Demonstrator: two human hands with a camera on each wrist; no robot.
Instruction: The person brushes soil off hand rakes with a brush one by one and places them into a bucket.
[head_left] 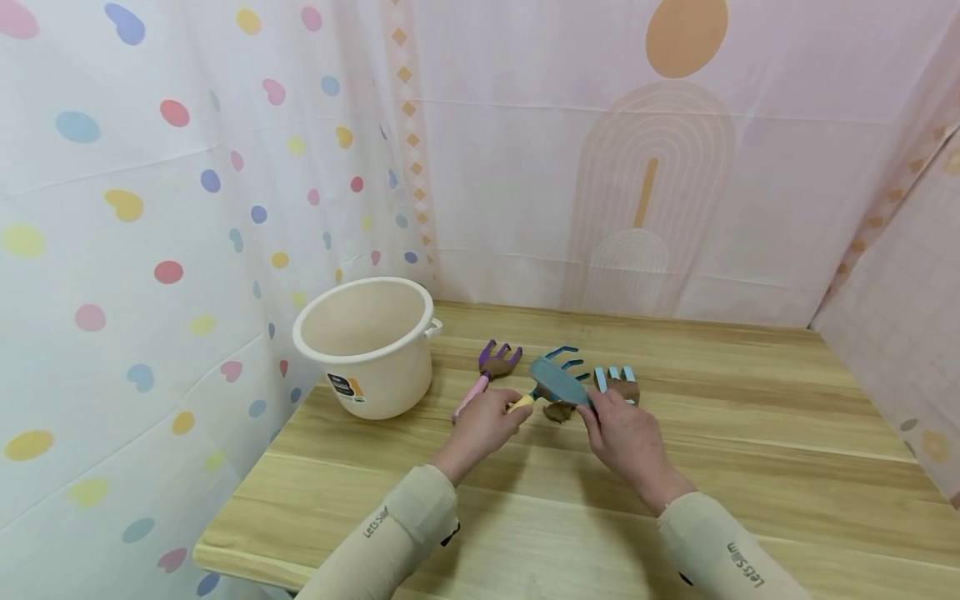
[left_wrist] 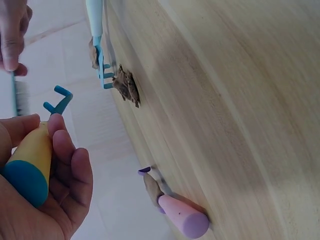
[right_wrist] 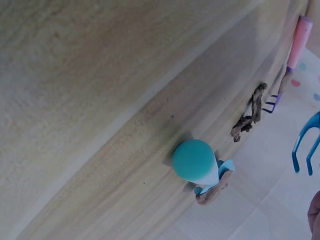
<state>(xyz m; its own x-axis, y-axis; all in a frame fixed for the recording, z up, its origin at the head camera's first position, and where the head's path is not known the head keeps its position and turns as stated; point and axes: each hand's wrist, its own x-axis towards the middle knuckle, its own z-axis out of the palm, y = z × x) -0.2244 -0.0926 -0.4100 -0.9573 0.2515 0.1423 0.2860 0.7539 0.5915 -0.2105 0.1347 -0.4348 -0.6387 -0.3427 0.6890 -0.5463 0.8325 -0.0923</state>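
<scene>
Fingers curled around a yellow-handled rake point(left_wrist: 36, 152), a person's left hand point(head_left: 486, 425) holds it above a wooden table point(head_left: 750, 467); the right hand point(head_left: 625, 433) pinches a blue brush point(head_left: 558, 381) near its tines, apparently cleaning it. Continuing would call for working bristles between tines. A brown clump point(head_left: 558, 412), dirt-caked pink-handled rake point(head_left: 484, 382) and light-blue rake point(head_left: 615, 375) lie beyond, a bucket point(head_left: 386, 383) at left.

There are three small rakes point(head_left: 474, 392) point(left_wrist: 36, 150) point(right_wrist: 194, 160), one brush point(head_left: 558, 382), one loose brown clump point(left_wrist: 126, 86), and one bucket point(head_left: 395, 379) near the left edge of one wooden surface point(head_left: 750, 425).
</scene>
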